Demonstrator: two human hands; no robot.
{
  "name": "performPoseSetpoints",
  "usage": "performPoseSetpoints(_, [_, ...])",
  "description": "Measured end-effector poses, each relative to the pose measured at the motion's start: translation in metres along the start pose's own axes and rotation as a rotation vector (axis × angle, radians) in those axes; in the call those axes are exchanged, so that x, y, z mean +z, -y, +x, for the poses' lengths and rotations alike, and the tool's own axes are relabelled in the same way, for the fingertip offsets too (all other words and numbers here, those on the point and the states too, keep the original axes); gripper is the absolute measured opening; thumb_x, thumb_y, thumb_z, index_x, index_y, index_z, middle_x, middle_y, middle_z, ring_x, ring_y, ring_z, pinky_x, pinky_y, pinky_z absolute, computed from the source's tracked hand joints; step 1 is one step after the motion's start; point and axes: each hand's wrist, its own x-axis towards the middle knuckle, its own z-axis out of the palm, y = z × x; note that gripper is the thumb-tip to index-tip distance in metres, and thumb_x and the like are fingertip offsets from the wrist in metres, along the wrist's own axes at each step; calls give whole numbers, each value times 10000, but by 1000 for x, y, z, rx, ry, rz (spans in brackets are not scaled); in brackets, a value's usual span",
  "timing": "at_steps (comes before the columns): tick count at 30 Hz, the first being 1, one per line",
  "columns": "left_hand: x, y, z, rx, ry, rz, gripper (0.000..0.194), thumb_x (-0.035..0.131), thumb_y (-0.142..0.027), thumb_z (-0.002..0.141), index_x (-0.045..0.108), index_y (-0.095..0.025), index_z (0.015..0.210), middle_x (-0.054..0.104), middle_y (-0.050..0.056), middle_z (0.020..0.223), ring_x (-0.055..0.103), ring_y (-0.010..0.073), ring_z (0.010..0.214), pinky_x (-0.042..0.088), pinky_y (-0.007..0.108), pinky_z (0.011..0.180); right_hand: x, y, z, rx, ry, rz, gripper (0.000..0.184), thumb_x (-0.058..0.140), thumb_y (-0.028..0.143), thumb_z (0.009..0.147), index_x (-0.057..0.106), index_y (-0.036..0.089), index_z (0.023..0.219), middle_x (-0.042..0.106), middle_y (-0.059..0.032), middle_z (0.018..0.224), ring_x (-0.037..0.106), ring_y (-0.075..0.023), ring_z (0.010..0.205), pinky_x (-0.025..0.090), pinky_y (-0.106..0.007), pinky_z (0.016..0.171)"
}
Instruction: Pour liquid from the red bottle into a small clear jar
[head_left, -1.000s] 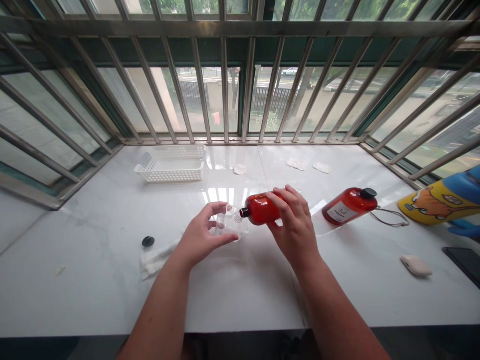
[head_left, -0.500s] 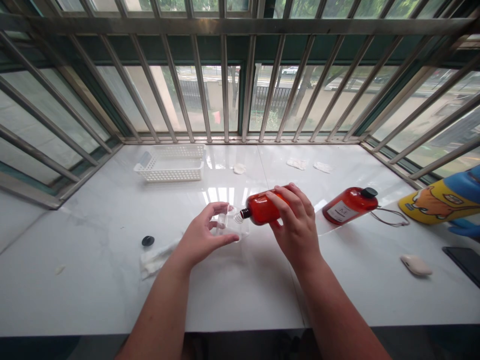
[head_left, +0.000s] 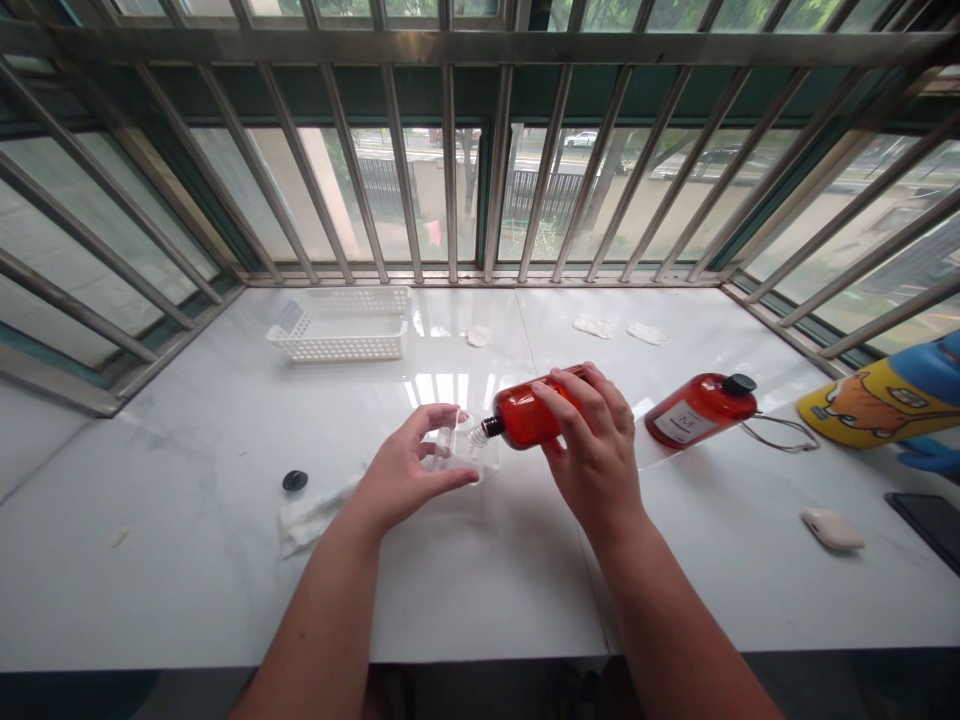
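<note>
At frame centre, the right hand (head_left: pixel 592 450) tips an uncapped red bottle (head_left: pixel 525 415) into a clear cup (head_left: pixel 466 455) gripped by the left hand (head_left: pixel 397 470)

At the centre of the frame the left hand (head_left: pixel 401 470) cups a small cup (head_left: pixel 463 450) on the counter (head_left: pixel 480 580). The right hand (head_left: pixel 592 440), just to its right, holds a bottle (head_left: pixel 525 418) tilted with its mouth over the cup. Left of the hands lie a cap (head_left: pixel 295 481) and, below it, a tissue (head_left: pixel 307 518). A basket (head_left: pixel 341 325) sits in the upper left, near the window bars (head_left: pixel 450 180). A second bottle (head_left: pixel 699 410) lies to the right, with a cable (head_left: pixel 780 433) beside it. In the lower right lie a pebble-shaped case (head_left: pixel 831 528) and a phone (head_left: pixel 930 520) at the frame edge.
</note>
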Motion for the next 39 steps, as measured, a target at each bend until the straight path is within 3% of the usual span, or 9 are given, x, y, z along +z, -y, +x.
performPoseSetpoints(32, [0,0,1,6,4,3,764,1012,-471,758,623,-326,1400,653,102,1497,606,357,1420,558,512,1109,-1,1,1,-2,-16,-38,562,713,74,1013,595,316,1507,653,-75,1542,479,-345,1576,399,-560,1308])
performPoseSetpoints(39, [-1,2,1,-20,-5,8,786,1015,-489,742,630,-320,1407,646,116,1501,690,345,1273,584,518,1073,-1,1,1,4,-18,-49,558,712,74,1011,601,314,1503,659,-76,1531,474,-345,1579,394,-556,1307])
